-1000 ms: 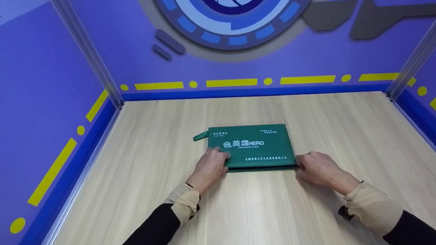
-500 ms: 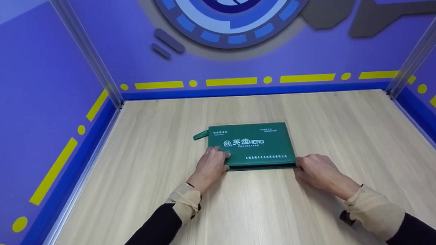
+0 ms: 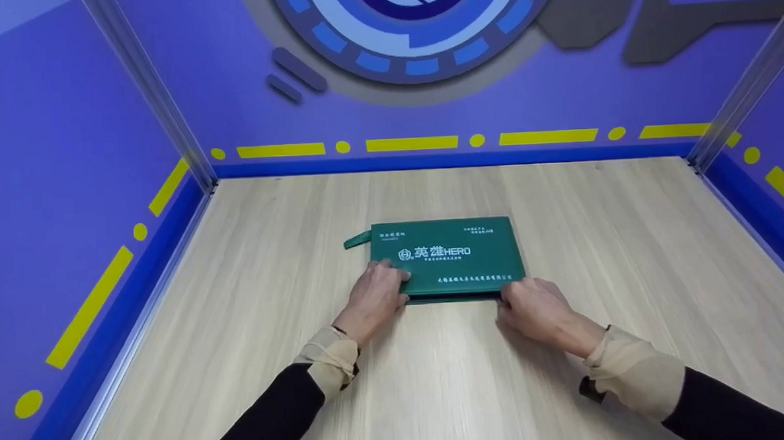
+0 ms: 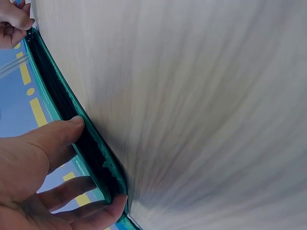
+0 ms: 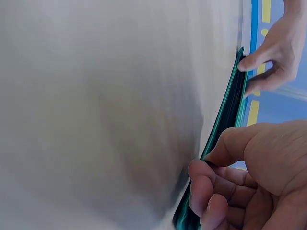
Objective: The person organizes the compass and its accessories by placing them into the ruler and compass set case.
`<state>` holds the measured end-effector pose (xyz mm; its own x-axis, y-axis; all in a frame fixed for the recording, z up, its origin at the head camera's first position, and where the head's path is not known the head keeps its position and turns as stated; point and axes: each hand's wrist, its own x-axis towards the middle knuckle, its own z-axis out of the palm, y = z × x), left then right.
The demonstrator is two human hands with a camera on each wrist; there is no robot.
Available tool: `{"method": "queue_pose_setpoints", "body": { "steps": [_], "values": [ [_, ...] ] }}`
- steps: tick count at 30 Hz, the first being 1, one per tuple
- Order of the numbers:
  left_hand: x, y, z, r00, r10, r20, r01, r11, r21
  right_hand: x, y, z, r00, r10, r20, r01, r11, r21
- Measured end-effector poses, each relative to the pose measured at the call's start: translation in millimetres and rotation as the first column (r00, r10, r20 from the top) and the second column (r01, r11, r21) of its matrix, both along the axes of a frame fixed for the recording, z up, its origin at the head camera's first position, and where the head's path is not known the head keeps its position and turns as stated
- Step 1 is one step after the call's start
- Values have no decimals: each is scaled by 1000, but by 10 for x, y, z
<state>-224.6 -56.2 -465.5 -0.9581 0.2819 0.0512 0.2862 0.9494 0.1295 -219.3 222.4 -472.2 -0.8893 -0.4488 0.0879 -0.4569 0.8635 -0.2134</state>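
A flat green zip pouch (image 3: 450, 267) with white "HERO" lettering lies on the wooden table. My left hand (image 3: 375, 290) holds its front left corner. In the left wrist view, the left thumb (image 4: 76, 120) lies against the dark zipper (image 4: 60, 98) along the front edge, other fingers round the corner. My right hand (image 3: 535, 307) is at the front edge near the right corner. Its thumb and curled index finger pinch the zipper pull (image 4: 29, 34), mostly hidden by the fingers in the right wrist view. A short green wrist strap (image 3: 358, 239) sticks out at the pouch's back left.
Blue-purple panels with yellow dashes (image 3: 412, 144) enclose the wooden table (image 3: 286, 218) at the back and both sides. Metal corner posts (image 3: 151, 91) stand at the back corners. Table surface extends around the pouch.
My right hand has moved left along the pouch's front edge, from beyond the right corner to just inside it. The left hand stays at the left corner.
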Motion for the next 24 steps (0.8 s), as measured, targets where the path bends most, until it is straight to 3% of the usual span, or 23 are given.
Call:
{"method": "queue_pose_setpoints", "body": {
  "steps": [18,24],
  "values": [
    [5,-56,19,1000,4,-2,-4,999,52,3,-607,-7,999,29,38,-29,999,17],
    [-1,-46,17,1000,-2,2,2,999,50,-10,-788,-49,998,68,-3,-68,998,-16]
  ]
}}
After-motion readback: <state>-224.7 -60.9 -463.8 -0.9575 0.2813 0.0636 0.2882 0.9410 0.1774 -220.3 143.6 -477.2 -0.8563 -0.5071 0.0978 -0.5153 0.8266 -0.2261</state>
